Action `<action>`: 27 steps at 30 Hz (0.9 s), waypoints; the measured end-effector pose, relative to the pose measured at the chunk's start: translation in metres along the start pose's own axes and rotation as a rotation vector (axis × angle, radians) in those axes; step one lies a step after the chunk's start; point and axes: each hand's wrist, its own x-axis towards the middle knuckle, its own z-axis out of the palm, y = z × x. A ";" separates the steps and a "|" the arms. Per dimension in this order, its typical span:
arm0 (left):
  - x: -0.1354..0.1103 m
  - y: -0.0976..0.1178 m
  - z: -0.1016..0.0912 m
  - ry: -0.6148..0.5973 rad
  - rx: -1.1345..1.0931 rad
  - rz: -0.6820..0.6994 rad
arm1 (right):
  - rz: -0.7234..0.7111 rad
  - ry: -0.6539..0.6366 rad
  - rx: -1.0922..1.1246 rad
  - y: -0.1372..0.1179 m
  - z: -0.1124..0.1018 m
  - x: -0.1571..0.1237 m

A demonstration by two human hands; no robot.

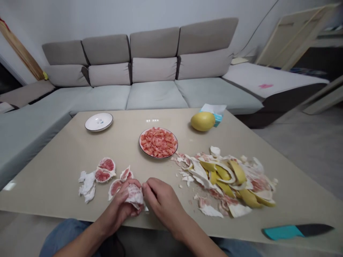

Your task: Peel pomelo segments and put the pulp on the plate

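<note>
Pink pomelo segment (134,196), still partly covered by its white membrane, is held low above the near edge of the table, between the two hands. The left hand (118,201) is closed around it from the left and below, with the fingers curled on the pulp. The right hand (160,200) is also mostly closed, and its fingertips (144,187) pinch the right side of the segment. Just beside the left hand lie three peeled red-pink pomelo pieces (105,170) on the table, and white membrane scraps (87,186) lie next to them. Farther forward, a round white plate with dark rim (158,142) carries many small pink pulp pieces, and a smaller empty-looking white dish (99,121) stands to its left. To the right, a big heap of yellow and white pomelo rind (225,182) covers the beige table top (53,189). One whole yellow pomelo (203,121) rests near the far edge, touching a tissue box (215,115). A knife with teal handle and black blade (297,231) lies at the near right edge. Behind the table stands a long grey fabric sofa (155,96).
</note>
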 end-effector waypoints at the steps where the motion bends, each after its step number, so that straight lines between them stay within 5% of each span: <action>1: 0.001 0.000 -0.003 0.016 0.042 0.040 | -0.035 -0.039 -0.009 -0.002 -0.001 0.003; 8: 0.000 0.009 -0.026 0.153 0.426 0.190 | -0.158 -0.071 0.055 -0.016 0.001 0.002; 16: 0.004 -0.002 -0.014 0.305 0.620 0.349 | -0.258 0.050 -0.106 -0.014 0.006 -0.014; 27: 0.014 -0.029 0.003 0.174 0.639 0.370 | -0.362 0.151 -0.176 0.004 -0.016 -0.035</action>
